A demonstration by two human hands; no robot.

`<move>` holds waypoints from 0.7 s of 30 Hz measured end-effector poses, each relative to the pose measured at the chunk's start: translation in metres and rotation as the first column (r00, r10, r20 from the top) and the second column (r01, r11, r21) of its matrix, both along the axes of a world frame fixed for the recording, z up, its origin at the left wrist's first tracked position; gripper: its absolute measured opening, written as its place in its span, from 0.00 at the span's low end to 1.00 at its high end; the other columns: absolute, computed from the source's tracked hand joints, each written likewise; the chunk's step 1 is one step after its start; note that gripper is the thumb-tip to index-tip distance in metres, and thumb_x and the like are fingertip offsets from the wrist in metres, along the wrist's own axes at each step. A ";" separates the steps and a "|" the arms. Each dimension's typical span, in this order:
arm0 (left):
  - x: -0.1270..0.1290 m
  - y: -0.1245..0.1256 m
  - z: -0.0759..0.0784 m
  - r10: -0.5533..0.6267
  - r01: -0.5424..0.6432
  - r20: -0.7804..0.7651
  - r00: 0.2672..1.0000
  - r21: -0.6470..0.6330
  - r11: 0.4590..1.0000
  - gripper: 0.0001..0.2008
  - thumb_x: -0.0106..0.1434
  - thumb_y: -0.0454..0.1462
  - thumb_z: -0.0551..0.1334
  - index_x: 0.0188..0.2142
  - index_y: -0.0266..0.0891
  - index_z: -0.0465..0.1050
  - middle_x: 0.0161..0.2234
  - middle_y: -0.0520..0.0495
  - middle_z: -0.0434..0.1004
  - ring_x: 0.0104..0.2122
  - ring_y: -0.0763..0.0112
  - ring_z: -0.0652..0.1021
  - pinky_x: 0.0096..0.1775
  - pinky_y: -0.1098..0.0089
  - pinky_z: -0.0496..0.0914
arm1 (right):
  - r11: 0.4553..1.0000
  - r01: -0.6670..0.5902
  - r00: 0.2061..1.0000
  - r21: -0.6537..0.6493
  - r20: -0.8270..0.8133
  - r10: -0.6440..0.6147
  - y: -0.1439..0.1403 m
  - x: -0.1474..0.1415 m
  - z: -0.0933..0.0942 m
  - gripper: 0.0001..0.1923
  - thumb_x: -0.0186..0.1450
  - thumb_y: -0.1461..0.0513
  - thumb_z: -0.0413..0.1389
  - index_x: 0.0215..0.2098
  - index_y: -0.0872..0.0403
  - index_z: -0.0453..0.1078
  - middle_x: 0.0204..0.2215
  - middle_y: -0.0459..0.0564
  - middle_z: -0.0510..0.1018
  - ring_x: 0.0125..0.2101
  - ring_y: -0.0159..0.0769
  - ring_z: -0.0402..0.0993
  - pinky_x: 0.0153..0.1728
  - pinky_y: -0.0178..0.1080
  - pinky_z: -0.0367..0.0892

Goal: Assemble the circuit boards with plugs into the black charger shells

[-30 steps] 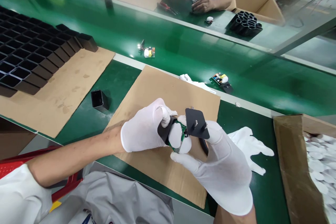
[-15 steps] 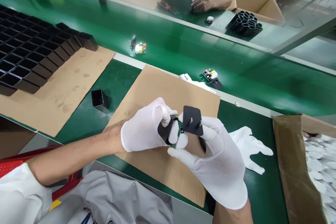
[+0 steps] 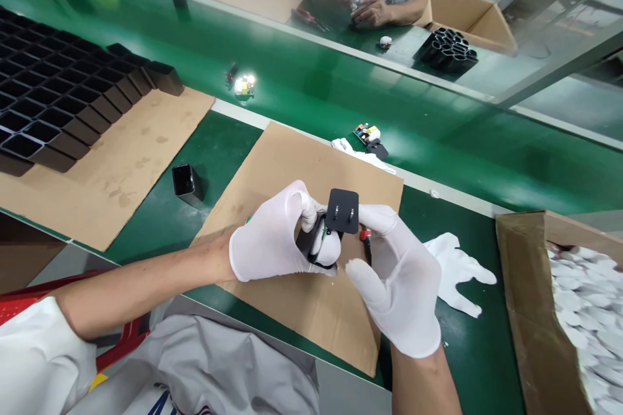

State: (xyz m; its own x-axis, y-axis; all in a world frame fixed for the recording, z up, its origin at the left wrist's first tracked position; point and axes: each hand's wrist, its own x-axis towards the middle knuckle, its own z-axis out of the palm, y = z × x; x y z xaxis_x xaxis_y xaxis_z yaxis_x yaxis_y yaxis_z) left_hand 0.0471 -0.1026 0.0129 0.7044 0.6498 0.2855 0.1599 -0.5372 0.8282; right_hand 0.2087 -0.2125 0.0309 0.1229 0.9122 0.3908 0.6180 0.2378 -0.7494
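My left hand (image 3: 275,230), in a white glove, is closed around a black plastic housing (image 3: 305,240). Inside its mouth sits a circuit board edge with a rounded white pad (image 3: 326,248). A black plate with two metal plug pins (image 3: 343,211) stands up at the mouth, not flush with it. My right hand (image 3: 402,272), also gloved, is open just to the right, thumb and fingers apart. Its fingertips come close to the plate's right edge; whether they touch cannot be told. Behind those fingers shows part of a red and black tool (image 3: 366,240).
Cardboard (image 3: 292,155) lies beneath my hands. One black housing (image 3: 187,183) stands left, near rows of housings (image 3: 63,97). Circuit boards (image 3: 368,134) lie on the green belt (image 3: 302,78). At right are a spare glove (image 3: 460,272) and a carton (image 3: 523,298) of white pads. A co-worker's hands (image 3: 360,3) are across.
The circuit board and white pad have slid further into the housing. My right hand has opened its grip and drawn away slightly. Boards on the belt have shifted left.
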 end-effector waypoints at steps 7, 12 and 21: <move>0.000 -0.002 -0.008 0.087 -0.077 0.086 0.993 -0.115 0.990 0.24 0.48 0.31 0.69 0.28 0.46 0.50 0.26 0.58 0.60 0.23 0.75 0.64 0.27 0.69 0.64 | 0.999 0.025 1.000 -0.026 0.000 -0.025 0.007 -0.015 -0.002 0.24 0.65 0.58 0.69 0.57 0.47 0.72 0.50 0.52 0.81 0.50 0.48 0.80 0.52 0.52 0.75; 0.000 -0.002 -0.011 0.094 -0.078 0.128 0.987 -0.124 0.989 0.21 0.50 0.33 0.68 0.29 0.46 0.52 0.28 0.58 0.61 0.23 0.75 0.66 0.28 0.69 0.66 | 0.996 0.093 0.995 -0.013 0.032 -0.092 0.011 -0.021 -0.012 0.25 0.61 0.60 0.73 0.54 0.45 0.73 0.47 0.48 0.81 0.49 0.47 0.79 0.52 0.52 0.73; 0.001 -0.006 0.002 0.091 -0.082 0.049 0.995 -0.169 0.982 0.25 0.46 0.31 0.71 0.26 0.46 0.51 0.25 0.59 0.61 0.23 0.75 0.65 0.27 0.69 0.63 | 1.000 0.014 0.992 0.022 -0.124 -0.011 0.009 -0.016 -0.013 0.21 0.65 0.63 0.69 0.54 0.42 0.74 0.49 0.46 0.80 0.51 0.43 0.77 0.54 0.49 0.69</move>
